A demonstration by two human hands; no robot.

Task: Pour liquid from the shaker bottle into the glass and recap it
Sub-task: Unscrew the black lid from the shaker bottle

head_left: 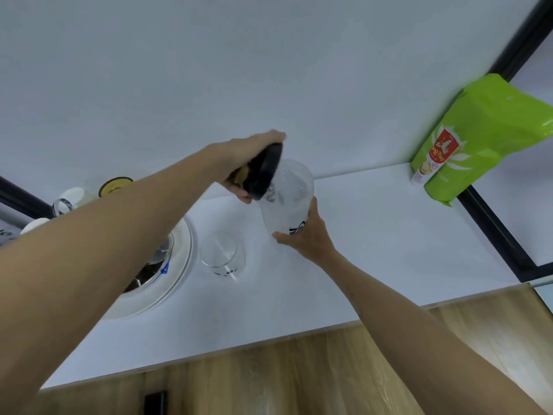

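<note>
A: Biggest first: white counter [374, 250], wood front edge toward the camera, wall along the far edge.

B: And on it?

A: Round white plate [179, 274] toward the left end, partly hidden under the left forearm. Green bag [478, 139] propped in the far right corner against the wall and a dark frame. Well apart from the work, so likely just parked there.

B: Bottle?

A: Clear bottle [287, 202] near the far edge, about mid-counter. Bottom hidden by the hand, so cannot tell whether resting on the counter or raised just off it. Long axis close to upright, mouth up and leaning a little toward the left, toward the glass.

B: Held how?

A: Right hand [305, 238] wrapped round the lower body, fingers curled on one side, thumb on the other. Low grip probably to steady it and leave the mouth free.

B: Glass?

A: Empty-looking glass [223, 254] upright on the counter, just left of the bottle and beside the plate, mouth up. Close by, seemingly so a short tip reaches it.

B: Cap?

A: Black cap [263, 172] gripped in the left hand [245, 157], fingers curled over its top, thumb beneath. Tilted on edge, touching or just off the rim's left side; cannot tell which. Looks off rather than seated, so mouth open.

B: Liquid?

A: Too clear to tell any level.
</note>
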